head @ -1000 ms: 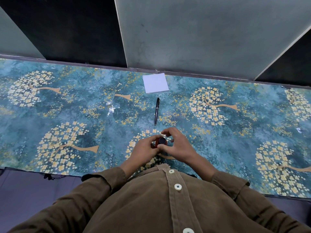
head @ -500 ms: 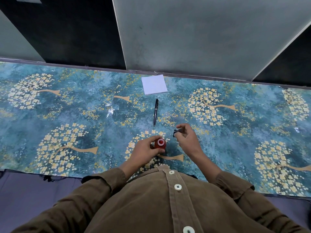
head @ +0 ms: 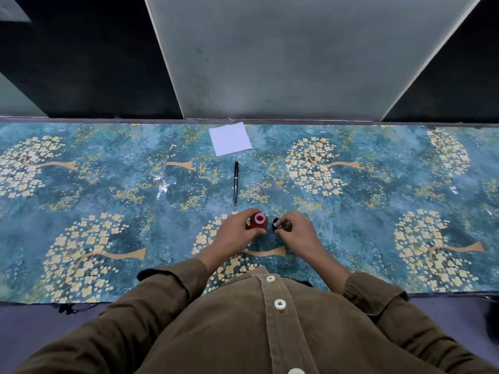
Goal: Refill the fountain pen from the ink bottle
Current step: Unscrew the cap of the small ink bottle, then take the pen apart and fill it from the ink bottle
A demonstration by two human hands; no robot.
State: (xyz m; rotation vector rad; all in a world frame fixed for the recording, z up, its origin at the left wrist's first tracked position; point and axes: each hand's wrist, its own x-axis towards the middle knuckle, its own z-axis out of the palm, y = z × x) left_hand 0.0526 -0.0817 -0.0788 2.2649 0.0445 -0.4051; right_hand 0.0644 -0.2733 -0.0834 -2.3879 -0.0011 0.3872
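A small red ink bottle stands uncapped on the table, its pale round mouth showing. My left hand is wrapped around its left side. My right hand holds the bottle's dark cap low at the table, just right of the bottle. A black fountain pen, capped, lies lengthwise on the table beyond both hands, untouched.
A white square of paper lies at the table's far edge beyond the pen. The table wears a glossy blue cloth with yellow flower trees. A grey partition rises behind it. My brown shirt fills the near view.
My right hand twisted the cap off the bottle, carried it to the right, then lowered it beside the bottle. The left hand stayed on the bottle.
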